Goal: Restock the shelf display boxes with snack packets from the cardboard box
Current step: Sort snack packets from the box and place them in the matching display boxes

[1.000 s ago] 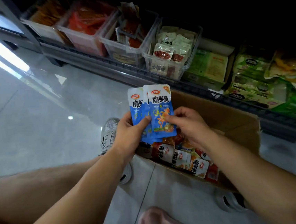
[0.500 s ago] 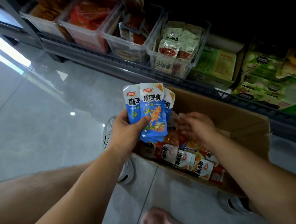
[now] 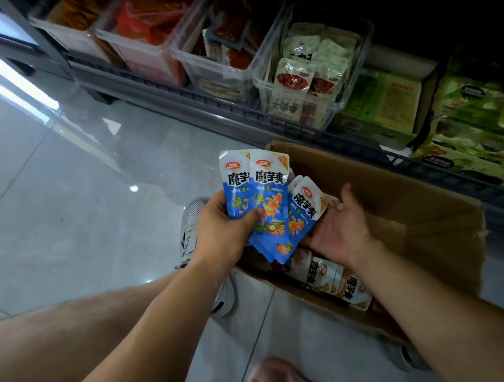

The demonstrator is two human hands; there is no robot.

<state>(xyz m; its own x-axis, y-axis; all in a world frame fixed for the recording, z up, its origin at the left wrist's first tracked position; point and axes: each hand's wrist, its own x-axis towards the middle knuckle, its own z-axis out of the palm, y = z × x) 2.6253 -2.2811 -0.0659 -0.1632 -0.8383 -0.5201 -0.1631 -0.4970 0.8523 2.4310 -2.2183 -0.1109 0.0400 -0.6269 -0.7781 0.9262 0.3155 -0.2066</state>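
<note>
shiny grey floor [image 3: 62, 215] is holding a brown cardboard box [image 3: 405, 197]. over it, the left grip [image 3: 221, 235] is squeezing blue plastic snack packets [image 3: 272, 207]. the right grip [image 3: 342, 233] is lying palm-up under them, fingers hidden, so its hold is unclear.

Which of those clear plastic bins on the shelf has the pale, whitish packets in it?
The rightmost clear bin, beside the green carton. The three clear bins left of it hold orange, red and dark red packets.
</note>
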